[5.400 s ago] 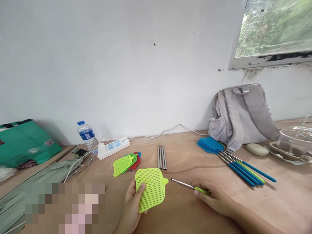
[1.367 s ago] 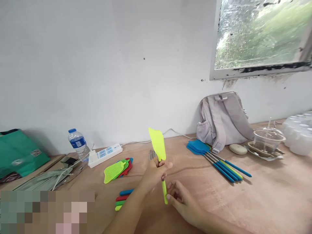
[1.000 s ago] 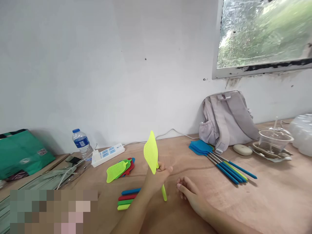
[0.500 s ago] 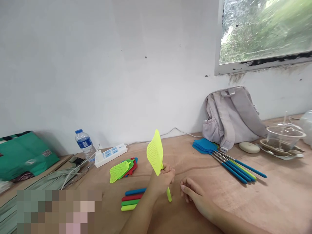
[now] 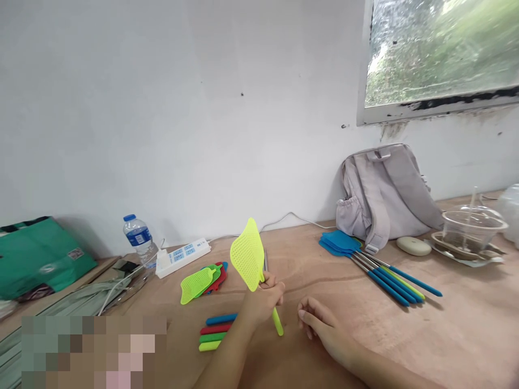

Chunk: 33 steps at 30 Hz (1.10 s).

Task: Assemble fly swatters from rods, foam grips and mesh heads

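Observation:
My left hand (image 5: 265, 297) is closed around a yellow-green fly swatter's perforated head (image 5: 248, 256) at its neck and around a handle (image 5: 278, 322) of the same colour. A thin metal rod (image 5: 266, 260) rises from the fist beside the head. Whether the head and rod are joined is hidden by my fingers. My right hand (image 5: 318, 321) rests on the table to the right, fingers loosely curled and apart, holding nothing. Left of my left forearm lie several coloured handles (image 5: 214, 329), partly covered by the arm. Behind them is a small pile of loose swatter heads (image 5: 200, 283).
Several blue-headed swatters (image 5: 340, 243) lie at the right before a grey backpack (image 5: 385, 194). Farther right are a beige oval case (image 5: 413, 246) and a plastic cup (image 5: 470, 227). A power strip (image 5: 182, 256), water bottle (image 5: 140, 237) and green bag (image 5: 44, 256) are on the left.
The swatter head in my left hand has turned its face more toward me and shifted slightly left, exposing the metal rod beside it. My right hand has barely moved.

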Each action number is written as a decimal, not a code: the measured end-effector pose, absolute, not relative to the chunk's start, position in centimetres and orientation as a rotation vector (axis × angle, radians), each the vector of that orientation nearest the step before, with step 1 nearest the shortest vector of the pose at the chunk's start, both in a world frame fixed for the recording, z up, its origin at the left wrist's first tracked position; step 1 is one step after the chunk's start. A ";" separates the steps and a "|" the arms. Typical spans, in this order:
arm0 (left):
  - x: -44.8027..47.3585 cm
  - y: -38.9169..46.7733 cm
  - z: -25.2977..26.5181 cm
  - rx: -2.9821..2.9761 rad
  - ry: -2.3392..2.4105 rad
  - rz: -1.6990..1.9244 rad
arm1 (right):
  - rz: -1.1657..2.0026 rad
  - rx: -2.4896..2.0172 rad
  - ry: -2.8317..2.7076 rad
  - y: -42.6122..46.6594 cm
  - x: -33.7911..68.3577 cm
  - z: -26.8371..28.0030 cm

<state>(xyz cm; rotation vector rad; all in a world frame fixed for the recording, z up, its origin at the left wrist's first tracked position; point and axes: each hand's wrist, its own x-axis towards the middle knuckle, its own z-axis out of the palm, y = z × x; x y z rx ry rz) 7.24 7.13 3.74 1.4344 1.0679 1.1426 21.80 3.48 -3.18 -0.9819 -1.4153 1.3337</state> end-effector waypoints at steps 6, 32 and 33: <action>7.2 7.0 3.3 1.483 1.094 1.129 | 1.337 -0.986 -1.430 3.4 21.8 -3.2; 8.3 6.2 3.6 1.411 0.834 1.046 | 0.441 -0.694 -1.815 4.6 20.8 12.1; 8.4 6.1 3.6 1.414 0.845 1.037 | 0.396 -0.641 -1.878 4.9 20.7 12.5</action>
